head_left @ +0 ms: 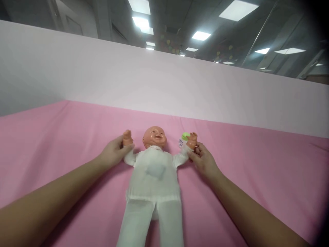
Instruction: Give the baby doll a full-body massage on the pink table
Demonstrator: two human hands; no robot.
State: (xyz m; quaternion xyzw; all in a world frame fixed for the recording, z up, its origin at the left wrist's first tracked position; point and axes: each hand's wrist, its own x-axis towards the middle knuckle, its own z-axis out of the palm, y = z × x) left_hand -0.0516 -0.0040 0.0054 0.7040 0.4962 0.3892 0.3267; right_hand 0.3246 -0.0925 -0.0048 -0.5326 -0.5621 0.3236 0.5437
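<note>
A baby doll [155,175] with a hard plastic head and a white cloth body lies on its back, head toward the far wall. Both its arms are raised out to the sides. My left hand [114,151] is closed around the doll's arm at the left, thumb across the wrist. At the right, my right hand [204,159] pinches the other arm just below its plastic hand. Behind that plastic hand is a small white container with a green lid [185,136], partly hidden. The doll's feet are out of view.
A pink sheet [77,137] with soft creases covers the surface under the doll. A plain white wall or panel [154,82] rises at the back. Above it, dark glass [174,24] shows bright ceiling lights.
</note>
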